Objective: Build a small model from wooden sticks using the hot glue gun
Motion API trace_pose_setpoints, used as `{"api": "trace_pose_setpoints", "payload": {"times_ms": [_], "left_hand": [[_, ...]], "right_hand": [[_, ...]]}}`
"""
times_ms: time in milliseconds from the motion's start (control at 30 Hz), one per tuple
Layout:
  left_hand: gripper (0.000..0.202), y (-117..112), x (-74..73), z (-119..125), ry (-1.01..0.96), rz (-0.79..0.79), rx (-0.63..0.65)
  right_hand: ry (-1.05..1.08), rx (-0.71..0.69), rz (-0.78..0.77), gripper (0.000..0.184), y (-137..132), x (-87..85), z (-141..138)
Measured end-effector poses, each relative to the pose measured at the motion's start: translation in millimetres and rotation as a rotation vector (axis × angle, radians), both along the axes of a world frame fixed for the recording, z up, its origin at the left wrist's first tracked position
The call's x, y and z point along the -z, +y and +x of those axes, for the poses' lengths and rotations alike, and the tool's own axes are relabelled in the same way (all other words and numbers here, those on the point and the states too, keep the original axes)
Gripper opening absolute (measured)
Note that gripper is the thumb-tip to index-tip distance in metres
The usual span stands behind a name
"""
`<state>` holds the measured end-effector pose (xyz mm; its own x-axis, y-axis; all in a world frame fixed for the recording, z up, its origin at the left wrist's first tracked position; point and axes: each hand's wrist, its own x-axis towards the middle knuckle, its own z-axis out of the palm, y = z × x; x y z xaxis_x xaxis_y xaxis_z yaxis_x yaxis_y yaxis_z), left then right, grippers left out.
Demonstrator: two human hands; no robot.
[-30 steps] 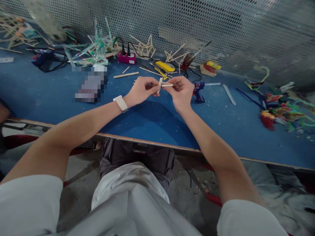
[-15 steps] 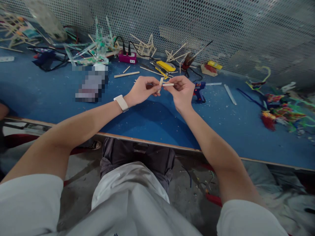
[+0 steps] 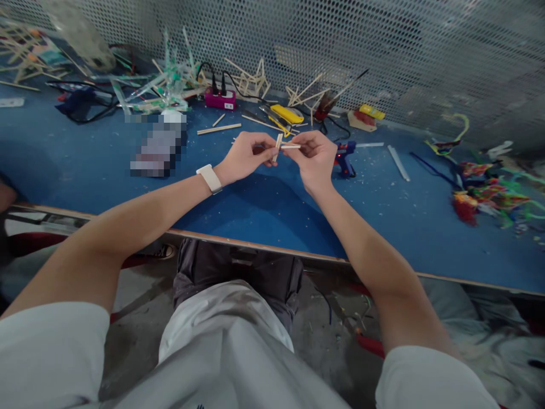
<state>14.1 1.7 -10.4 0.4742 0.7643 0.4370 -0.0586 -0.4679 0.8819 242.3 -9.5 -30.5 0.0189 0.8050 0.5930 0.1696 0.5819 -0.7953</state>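
My left hand [image 3: 251,156] is closed, pinching a short pair of pale wooden sticks [image 3: 278,145] that stand nearly upright, side by side. Fingers and thumb of my right hand [image 3: 315,156] are closed on another short wooden stick [image 3: 291,147], held roughly level. Its left end meets or nearly meets the upright sticks; whether they touch I cannot tell. Both hands are just above the blue table [image 3: 255,218]. Right behind my right hand lies a blue glue gun [image 3: 346,159] with a small red light. A pale band [image 3: 209,179] circles my left wrist.
A yellow cutter [image 3: 288,114] and a pink power block [image 3: 220,99] with plugs lie behind my hands. Loose sticks [image 3: 219,129] and a phone-like blurred object [image 3: 157,145] are on the left. A clear glue stick [image 3: 398,163] and colourful scraps [image 3: 485,190] lie right. A perforated metal panel [image 3: 332,45] borders the back.
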Motion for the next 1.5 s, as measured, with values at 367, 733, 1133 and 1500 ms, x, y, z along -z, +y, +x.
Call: {"api": "trace_pose_setpoints", "payload": {"times_ms": [367,733,1133,1500], "left_hand": [[0.029,-1.3,-1.7,-0.6,0.018,0.02,-0.013],[0.023,-0.7,-1.1,0.0,0.015,-0.004,-0.006],[0.028,-1.4,-1.2,0.0,-0.005,-0.016,0.006],[0.037,-3.2,-3.7,-1.0,0.023,-0.033,-0.006]], "right_hand": [[0.011,-0.01,0.001,0.061,-0.2,-1.2,0.0],[0.009,0.029,-0.01,0.064,-2.1,-0.8,-2.8],[0.013,0.02,0.006,0.061,-4.2,-3.0,-4.1],[0.03,0.036,-0.068,0.069,-6.0,-6.9,-6.7]]}}
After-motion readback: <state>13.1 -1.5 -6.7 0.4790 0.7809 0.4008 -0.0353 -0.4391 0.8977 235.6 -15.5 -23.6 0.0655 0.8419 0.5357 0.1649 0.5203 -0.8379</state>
